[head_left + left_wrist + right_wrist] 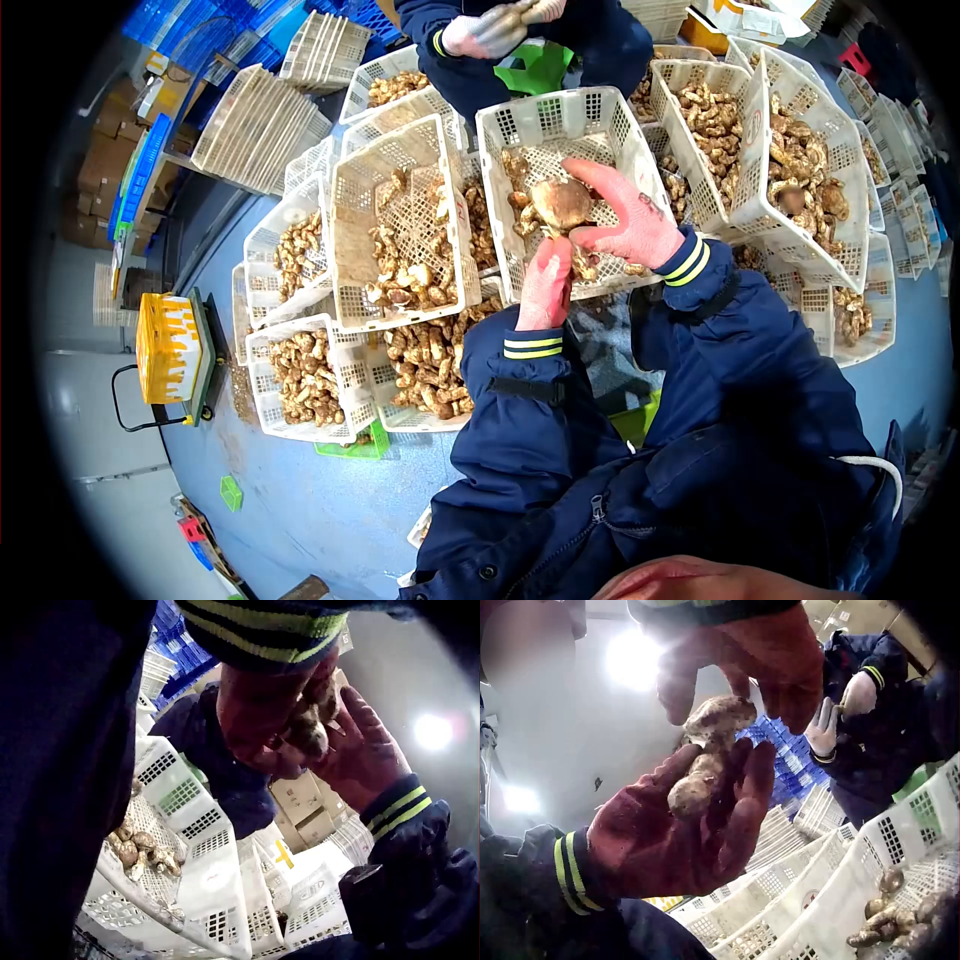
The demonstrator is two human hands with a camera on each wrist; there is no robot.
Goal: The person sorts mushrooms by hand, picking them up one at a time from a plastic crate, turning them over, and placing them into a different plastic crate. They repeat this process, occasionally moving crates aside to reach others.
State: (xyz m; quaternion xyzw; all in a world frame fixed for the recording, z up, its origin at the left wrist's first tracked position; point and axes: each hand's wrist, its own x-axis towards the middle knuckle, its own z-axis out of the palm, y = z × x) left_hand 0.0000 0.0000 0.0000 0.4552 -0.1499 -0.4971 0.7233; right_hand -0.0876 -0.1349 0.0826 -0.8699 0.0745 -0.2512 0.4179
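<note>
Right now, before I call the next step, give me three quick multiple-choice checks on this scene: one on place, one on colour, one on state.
1. Where is the mushroom?
A. Held between the left hand and right hand, in front of the white basket
B. Lying loose inside that basket
C. In the left hand alone, down at the lap

2. What colour are the gloves on those hands?
A. Black
B. Green
C. Red

3. What is the right hand doing?
A. Hanging idle
B. Pinching the mushroom's cap
C. Resting flat on the basket's rim

Answers:
1 A: the head view shows it raised between both hands before the basket.
2 C: both wrist views show red gloves.
3 B: the right wrist view shows thumb and fingers closed on the cap.
</note>
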